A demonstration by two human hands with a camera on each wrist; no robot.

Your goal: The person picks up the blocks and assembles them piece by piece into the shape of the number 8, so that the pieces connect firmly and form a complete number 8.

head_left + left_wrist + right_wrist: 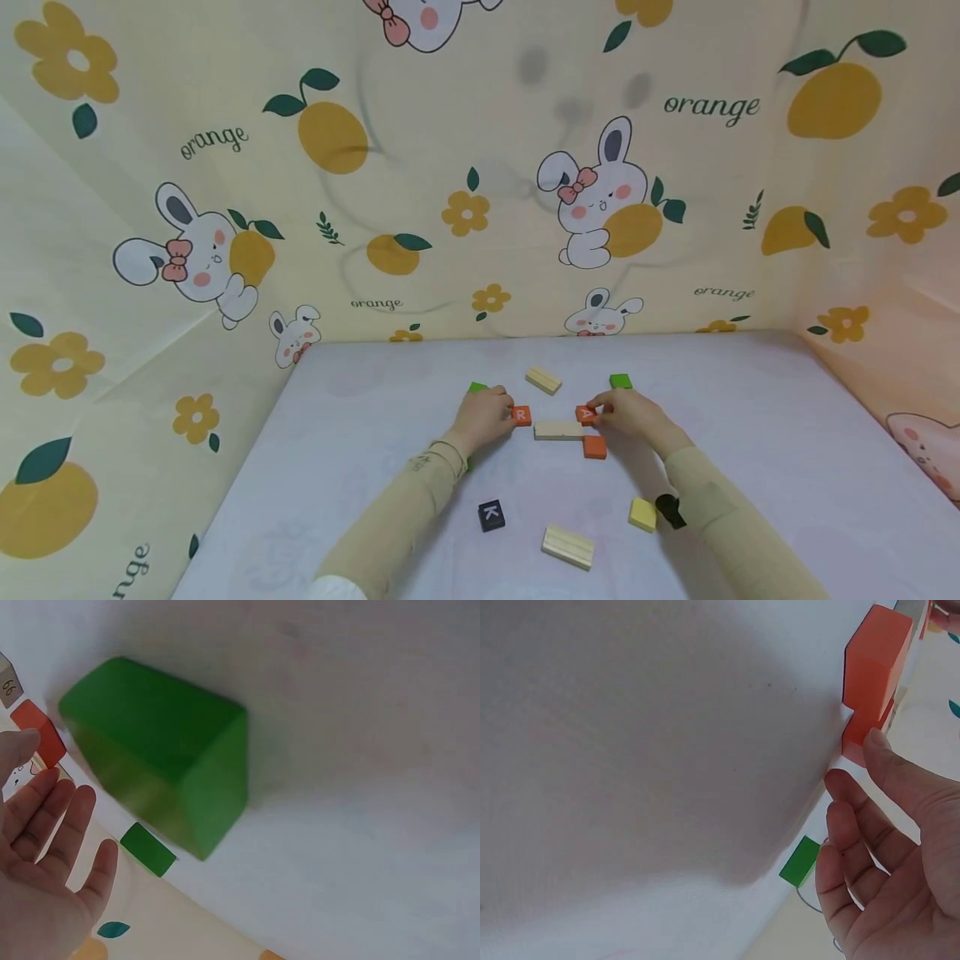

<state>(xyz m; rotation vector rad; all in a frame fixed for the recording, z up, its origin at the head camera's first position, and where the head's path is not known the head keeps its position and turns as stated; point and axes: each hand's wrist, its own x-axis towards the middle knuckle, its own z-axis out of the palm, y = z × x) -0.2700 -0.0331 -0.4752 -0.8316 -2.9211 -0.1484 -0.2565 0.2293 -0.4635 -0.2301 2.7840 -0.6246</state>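
Note:
My left hand pinches the left edge of an orange block marked R between thumb and fingers. The same block shows beside the thumb in the left wrist view. Facing it, my right hand pinches an orange block marked A, with the thumb on its side. Just in front lies a light wooden plank running crosswise between the two blocks. A plain orange block sits at the plank's right end, close to the A block.
Green blocks stand behind the left hand and behind the right hand. A large green block lies under the left wrist. Another plank lies farther back. Nearer are a black K block, a grooved plank and a yellow block.

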